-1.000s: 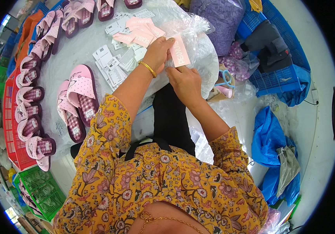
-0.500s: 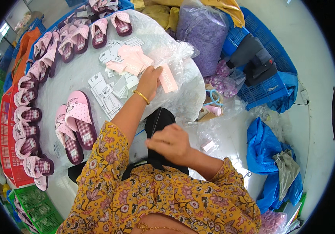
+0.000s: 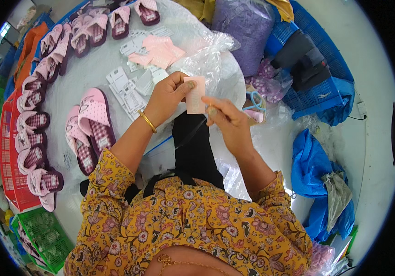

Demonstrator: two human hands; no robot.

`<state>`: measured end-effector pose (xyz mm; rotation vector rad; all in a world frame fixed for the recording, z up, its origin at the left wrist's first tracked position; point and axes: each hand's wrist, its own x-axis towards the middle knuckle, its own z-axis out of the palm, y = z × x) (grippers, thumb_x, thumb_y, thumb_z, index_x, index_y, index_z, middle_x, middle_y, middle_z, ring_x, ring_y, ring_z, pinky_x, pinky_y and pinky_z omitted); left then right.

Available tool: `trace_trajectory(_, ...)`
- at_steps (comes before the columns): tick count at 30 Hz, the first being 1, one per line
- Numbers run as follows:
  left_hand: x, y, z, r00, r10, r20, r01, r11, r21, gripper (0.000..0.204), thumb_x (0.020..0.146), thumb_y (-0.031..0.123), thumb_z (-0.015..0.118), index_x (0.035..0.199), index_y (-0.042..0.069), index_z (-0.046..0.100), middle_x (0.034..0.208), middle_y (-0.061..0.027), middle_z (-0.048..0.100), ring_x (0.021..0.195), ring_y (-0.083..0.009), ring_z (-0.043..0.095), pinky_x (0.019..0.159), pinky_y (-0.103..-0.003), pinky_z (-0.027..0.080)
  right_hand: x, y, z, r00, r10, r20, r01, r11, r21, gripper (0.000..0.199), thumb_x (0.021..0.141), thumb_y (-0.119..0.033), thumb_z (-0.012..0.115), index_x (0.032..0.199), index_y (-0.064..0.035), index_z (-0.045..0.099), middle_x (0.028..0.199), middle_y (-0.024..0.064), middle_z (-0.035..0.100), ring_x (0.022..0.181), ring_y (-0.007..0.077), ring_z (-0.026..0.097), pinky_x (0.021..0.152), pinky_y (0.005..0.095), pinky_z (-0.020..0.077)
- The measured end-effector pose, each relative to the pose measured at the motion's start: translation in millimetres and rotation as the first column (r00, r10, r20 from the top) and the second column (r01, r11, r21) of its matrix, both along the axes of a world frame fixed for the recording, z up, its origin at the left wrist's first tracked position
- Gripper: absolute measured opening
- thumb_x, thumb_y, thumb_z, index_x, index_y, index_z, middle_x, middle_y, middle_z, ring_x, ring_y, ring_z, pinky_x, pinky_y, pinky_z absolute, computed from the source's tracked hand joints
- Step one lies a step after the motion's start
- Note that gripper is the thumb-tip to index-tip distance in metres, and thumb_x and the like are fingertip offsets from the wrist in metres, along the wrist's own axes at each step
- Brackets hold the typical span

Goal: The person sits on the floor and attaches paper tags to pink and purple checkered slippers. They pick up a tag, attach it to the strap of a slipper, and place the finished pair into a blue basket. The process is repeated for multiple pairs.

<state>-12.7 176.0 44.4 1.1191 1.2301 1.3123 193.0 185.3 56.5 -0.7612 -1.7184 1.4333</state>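
My left hand (image 3: pixel 169 95) pinches a small pink card tag (image 3: pixel 194 94) by its left edge, held upright above the white table (image 3: pixel 82 73). My right hand (image 3: pixel 225 118) is just to the right of the tag, with its fingers pinched on a thin dark string (image 3: pixel 189 134) that runs down and left from it. A gold bangle sits on my left wrist. Behind my hands lie a crumpled clear plastic bag (image 3: pixel 209 57), a pile of pink tags (image 3: pixel 158 51) and several white tags (image 3: pixel 126 87).
A pair of pink checked slippers (image 3: pixel 89 126) lies on the table to my left. More slippers line the table's left and far edges. Blue scissors (image 3: pixel 254 100), a purple bag (image 3: pixel 246 27), a blue crate (image 3: pixel 314 89) and blue plastic bags (image 3: pixel 317 170) are on the right.
My right hand came back up from my lap to the tag with the string in it. My left hand pulled the pink tag nearer to me.
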Motion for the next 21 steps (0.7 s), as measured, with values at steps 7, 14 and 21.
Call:
trace_trajectory(7, 3, -46, -3, 1.0, -0.022, -0.006, 0.021, 0.999, -0.025, 0.02, 0.099, 0.017, 0.056, 0.106, -0.001, 0.061, 0.091, -0.0026, 0.064, 0.081, -0.0093, 0.061, 0.073, -0.025, 0.053, -18, -2, -5, 0.996, -0.017, -0.086, -0.006, 0.965, -0.262, 0.041, 0.088, -0.009, 0.07, 0.123, 0.0021, 0.051, 0.085, 0.0059, 0.065, 0.072, 0.0078, 0.058, 0.065, 0.0223, 0.0474)
trace_trajectory(14, 12, -65, 5, 0.892, 0.046, -0.45, -0.008, 0.996, 0.085, 0.019, 0.097, 0.016, 0.056, 0.11, 0.003, 0.062, 0.087, -0.0056, 0.066, 0.076, -0.0108, 0.061, 0.07, -0.026, 0.05, -24, -3, -12, 0.996, -0.016, -0.091, -0.015, 0.945, -0.327, 0.039, 0.085, -0.01, 0.073, 0.117, 0.0007, 0.052, 0.081, 0.0036, 0.064, 0.07, 0.0067, 0.056, 0.062, 0.021, 0.0456)
trace_trajectory(21, 16, -70, 6, 0.876, 0.079, -0.476, -0.009, 0.989, 0.147, 0.018, 0.096, 0.016, 0.057, 0.109, 0.005, 0.063, 0.084, -0.0106, 0.067, 0.072, -0.0179, 0.063, 0.067, -0.03, 0.049, -21, -4, -18, 0.989, -0.001, -0.146, -0.053, 0.93, -0.364, 0.025, 0.087, -0.007, 0.071, 0.108, -0.0021, 0.059, 0.081, 0.0011, 0.063, 0.069, 0.0054, 0.054, 0.062, 0.0201, 0.0445)
